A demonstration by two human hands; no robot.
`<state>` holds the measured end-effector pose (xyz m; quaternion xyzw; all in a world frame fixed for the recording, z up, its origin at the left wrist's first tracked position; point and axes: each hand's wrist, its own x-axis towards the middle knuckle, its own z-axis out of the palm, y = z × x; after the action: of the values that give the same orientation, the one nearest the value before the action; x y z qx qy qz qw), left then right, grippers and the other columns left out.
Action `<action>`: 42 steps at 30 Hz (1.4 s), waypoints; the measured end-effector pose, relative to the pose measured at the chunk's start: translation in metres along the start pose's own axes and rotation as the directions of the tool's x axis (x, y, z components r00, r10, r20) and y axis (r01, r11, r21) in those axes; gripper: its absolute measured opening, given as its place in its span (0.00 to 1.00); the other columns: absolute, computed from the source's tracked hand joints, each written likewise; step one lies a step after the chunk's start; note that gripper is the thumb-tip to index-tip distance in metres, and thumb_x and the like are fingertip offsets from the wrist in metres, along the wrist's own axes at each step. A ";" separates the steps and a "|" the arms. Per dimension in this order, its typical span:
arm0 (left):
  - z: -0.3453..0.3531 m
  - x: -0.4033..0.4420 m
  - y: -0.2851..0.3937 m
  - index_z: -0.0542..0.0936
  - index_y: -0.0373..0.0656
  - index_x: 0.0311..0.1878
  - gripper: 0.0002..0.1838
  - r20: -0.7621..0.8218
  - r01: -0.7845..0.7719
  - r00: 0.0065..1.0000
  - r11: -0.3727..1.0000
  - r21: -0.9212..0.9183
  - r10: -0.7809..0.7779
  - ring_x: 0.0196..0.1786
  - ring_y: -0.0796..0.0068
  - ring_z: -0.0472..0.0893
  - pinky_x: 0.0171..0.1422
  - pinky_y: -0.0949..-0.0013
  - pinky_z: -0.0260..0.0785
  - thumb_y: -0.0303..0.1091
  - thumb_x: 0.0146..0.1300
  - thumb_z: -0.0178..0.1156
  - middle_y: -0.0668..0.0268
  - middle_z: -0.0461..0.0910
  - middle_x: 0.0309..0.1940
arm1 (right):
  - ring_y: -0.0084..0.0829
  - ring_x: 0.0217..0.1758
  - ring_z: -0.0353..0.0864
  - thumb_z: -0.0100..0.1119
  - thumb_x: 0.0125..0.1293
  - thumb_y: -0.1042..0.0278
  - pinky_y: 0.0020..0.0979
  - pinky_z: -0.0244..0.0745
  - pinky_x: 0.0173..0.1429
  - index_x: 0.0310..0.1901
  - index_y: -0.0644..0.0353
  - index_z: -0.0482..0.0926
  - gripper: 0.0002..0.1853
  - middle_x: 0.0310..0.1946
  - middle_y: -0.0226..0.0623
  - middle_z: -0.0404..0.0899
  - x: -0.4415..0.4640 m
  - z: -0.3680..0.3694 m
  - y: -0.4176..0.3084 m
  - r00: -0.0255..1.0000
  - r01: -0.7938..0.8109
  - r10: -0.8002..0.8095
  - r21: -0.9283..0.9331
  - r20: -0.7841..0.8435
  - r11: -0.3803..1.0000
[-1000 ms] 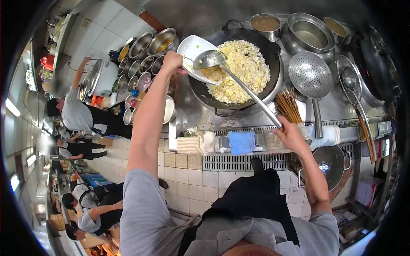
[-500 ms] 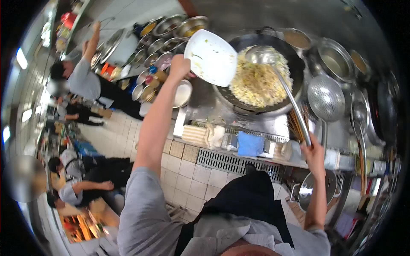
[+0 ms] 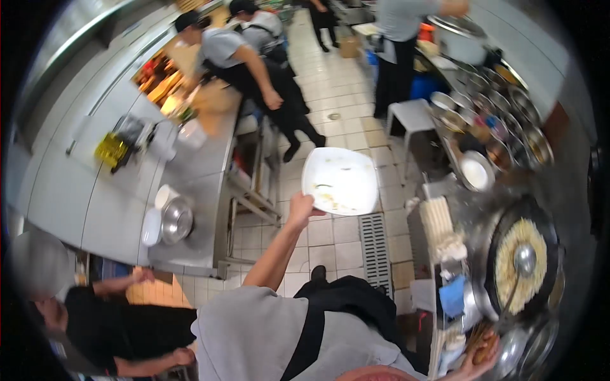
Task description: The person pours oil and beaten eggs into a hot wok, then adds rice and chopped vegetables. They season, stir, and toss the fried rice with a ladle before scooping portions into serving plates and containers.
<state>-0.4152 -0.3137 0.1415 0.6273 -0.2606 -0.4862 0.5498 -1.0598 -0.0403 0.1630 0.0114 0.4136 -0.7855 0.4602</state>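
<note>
My left hand [image 3: 302, 209] is closed on the edge of a white square dish [image 3: 346, 178], held out over the floor. A few yellow-green scraps cling to its inner surface. On the right, a dark wok [image 3: 493, 251] holds a pale yellow mass that looks like fried rice [image 3: 532, 233]. The bowl of a metal ladle [image 3: 525, 259] rests on this food. Its handle runs down towards my right hand [image 3: 481, 355], which is at the lower right edge of the view with its fingers curled around the handle's end.
Behind the wok stand several metal bowls [image 3: 540, 145] and a white bowl [image 3: 476, 171]. A blue cloth [image 3: 452, 296] lies at the stove's front edge. To the left is a steel counter [image 3: 194, 244] with a metal bowl [image 3: 176, 220]. Several co-workers stand nearby, one [image 3: 254, 60] bending over a counter.
My view has swung left, away from the stove. The white dish has moved from beside the wok out over the floor, still in my left hand. The ladle stays in the wok.
</note>
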 end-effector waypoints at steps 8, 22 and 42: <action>-0.326 0.070 -0.049 0.74 0.25 0.51 0.17 -0.766 -0.234 0.600 0.966 0.110 0.232 0.30 0.56 0.85 0.26 0.60 0.82 0.21 0.61 0.44 0.47 0.82 0.39 | 0.38 0.42 0.84 0.61 0.64 0.54 0.48 0.76 0.55 0.46 0.62 0.84 0.19 0.35 0.38 0.86 -0.040 0.155 0.048 0.774 0.631 -0.624 -0.201 0.105 0.749; -0.464 0.143 -0.012 0.68 0.22 0.59 0.20 -0.828 -0.539 0.524 0.676 -0.503 -0.199 0.48 0.47 0.83 0.45 0.53 0.87 0.27 0.68 0.51 0.42 0.75 0.53 | 0.45 0.61 0.76 0.52 0.74 0.59 0.37 0.74 0.67 0.62 0.69 0.73 0.23 0.64 0.53 0.68 0.088 0.128 0.009 0.775 0.564 -0.621 -0.573 0.119 0.594; -0.132 0.048 -0.123 0.72 0.31 0.49 0.15 -0.526 0.044 0.826 0.953 -0.300 -0.204 0.23 0.68 0.79 0.25 0.68 0.77 0.32 0.66 0.61 0.58 0.79 0.25 | 0.30 0.41 0.82 0.59 0.71 0.61 0.31 0.79 0.49 0.52 0.66 0.78 0.16 0.38 0.38 0.82 0.164 0.139 -0.086 0.495 0.803 -0.811 -0.521 0.313 0.290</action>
<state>-0.3033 -0.2655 -0.0007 0.6736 0.0205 -0.3511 0.6500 -1.1667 -0.2286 0.2441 -0.3415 0.5924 -0.7293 -0.0238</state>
